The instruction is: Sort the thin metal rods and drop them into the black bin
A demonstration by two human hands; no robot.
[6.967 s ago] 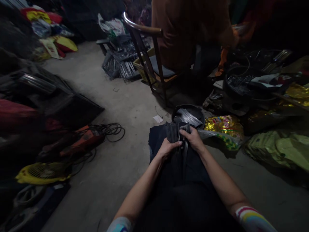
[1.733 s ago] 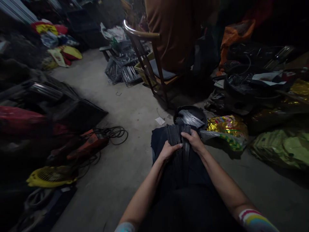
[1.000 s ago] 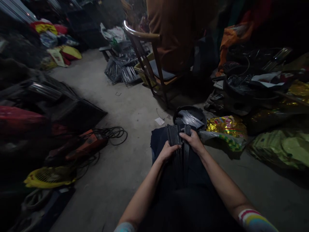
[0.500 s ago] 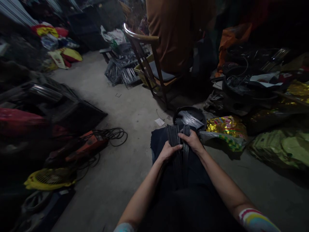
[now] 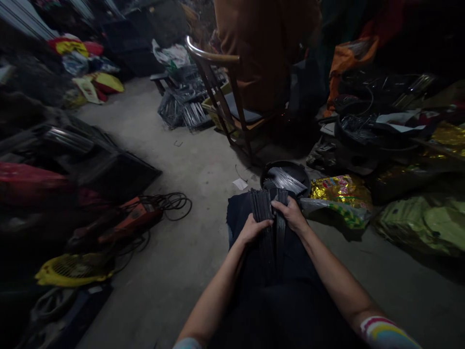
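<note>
My left hand [image 5: 252,229] is closed around a wide bundle of thin dark rods [image 5: 260,206], its thumb lying across the front. A narrower bundle of rods [image 5: 281,223] is gripped by my right hand [image 5: 292,213], with the thumb near its top. The two bundles stand side by side over the dark cloth [image 5: 238,208] on my lap, with a slim gap between them. Their lower ends fade into the dark cloth. Just beyond my hands, a round black basin [image 5: 308,182] holds more shiny thin rods [image 5: 286,179].
A wooden chair [image 5: 232,92] stands ahead, with a person in brown clothing [image 5: 254,53] beside it. Golden packaging [image 5: 341,191] and a pale green sack [image 5: 417,223] lie right. An orange tool [image 5: 132,218] with coiled cable and a yellow basket [image 5: 74,269] are left.
My two hands and their bundles have moved slightly apart, widening the gap between the rods. The person in brown has shifted a little.
</note>
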